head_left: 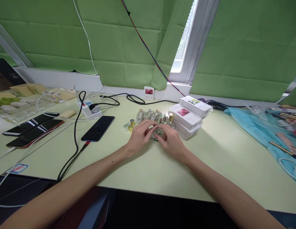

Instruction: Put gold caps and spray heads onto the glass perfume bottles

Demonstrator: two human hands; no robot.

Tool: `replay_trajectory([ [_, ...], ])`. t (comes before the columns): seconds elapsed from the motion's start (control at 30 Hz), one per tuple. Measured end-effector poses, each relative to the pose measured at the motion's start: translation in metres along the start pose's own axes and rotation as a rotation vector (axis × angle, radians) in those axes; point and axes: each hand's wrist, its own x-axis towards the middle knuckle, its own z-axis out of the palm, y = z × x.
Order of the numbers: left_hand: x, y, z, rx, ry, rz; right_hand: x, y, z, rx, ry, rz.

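Note:
Close together above the table, my left hand (141, 135) and my right hand (171, 140) are closed around the top and side of a clear glass perfume bottle (158, 132). The fingertips of both meet at its neck and hide most of it; a small part at the neck cannot be made out. Just behind stands a cluster of similar bottles without caps (140, 115), alongside several with shiny silver and gold caps (171, 117). Left of my left hand lie a few loose gold and silver caps (130, 125).
White boxes (187, 117) are stacked to the right, and one small box (149, 93) stands by the wall. A black phone (97, 128), a power strip (89, 109) and cables lie left. A blue plastic sheet (250, 125) covers the far right.

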Motion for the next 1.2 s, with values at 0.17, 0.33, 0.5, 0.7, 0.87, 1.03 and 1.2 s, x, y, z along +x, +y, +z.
replay_trajectory([
  [0.17, -0.0008, -0.001, 0.0014, -0.014, -0.008, 0.008, -0.0006, 0.0008, 0.0018, -0.019, 0.009, 0.043],
  [0.33, -0.0008, -0.0016, 0.0019, -0.017, -0.009, 0.007, -0.0004, 0.0002, 0.0008, -0.025, -0.005, 0.064],
  [0.5, -0.0011, -0.0018, 0.0008, -0.03, -0.027, 0.003, 0.0, -0.0003, -0.0003, -0.028, -0.015, 0.062],
  [0.7, -0.0021, -0.0038, 0.0009, -0.05, -0.033, 0.0, -0.0001, -0.0014, -0.0009, -0.027, -0.024, 0.069],
  [0.87, -0.0018, -0.0041, 0.0011, -0.063, -0.045, -0.003, 0.0007, -0.0021, -0.0017, -0.028, -0.026, 0.07],
  [1.03, -0.0027, -0.0056, 0.0019, -0.062, -0.046, 0.014, 0.0007, -0.0016, -0.0018, -0.022, -0.023, 0.062],
  [1.2, -0.0032, -0.0047, 0.0023, -0.045, -0.038, 0.011, 0.0005, -0.0021, -0.0018, -0.026, -0.03, 0.062],
])
